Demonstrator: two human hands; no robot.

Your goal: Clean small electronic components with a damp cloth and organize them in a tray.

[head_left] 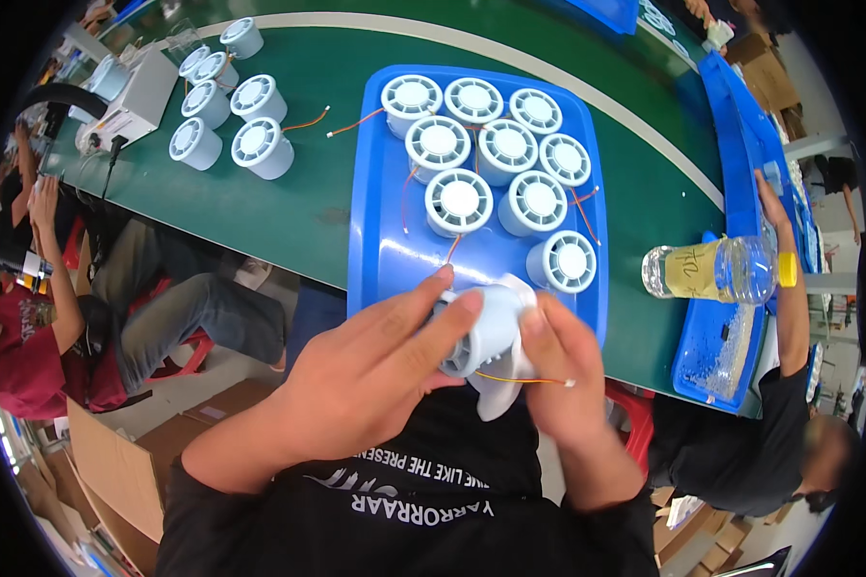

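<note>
Close in front of my chest, above the near edge of a blue tray (380, 274), I hold a pale blue round housing (491, 322) tilted on its side. My left hand (356, 361) has its fingers closed round the left side of it. With the thumb and fingers my right hand (563, 370) pinches a white cloth (497, 396) against the other end. A thin yellow and red wire with a small white plug (570, 383) sticks out below the housing towards my right hand. Several like housings (458, 202) with slotted round tops stand upright in the tray, some trailing wires.
More housings (263, 146) stand on the green table (289, 207) at the left, beside a white box-shaped device (144, 101). To the right lie a clear bottle with a yellow cap (722, 269) and a blue bin (717, 361). Seated people work on both sides.
</note>
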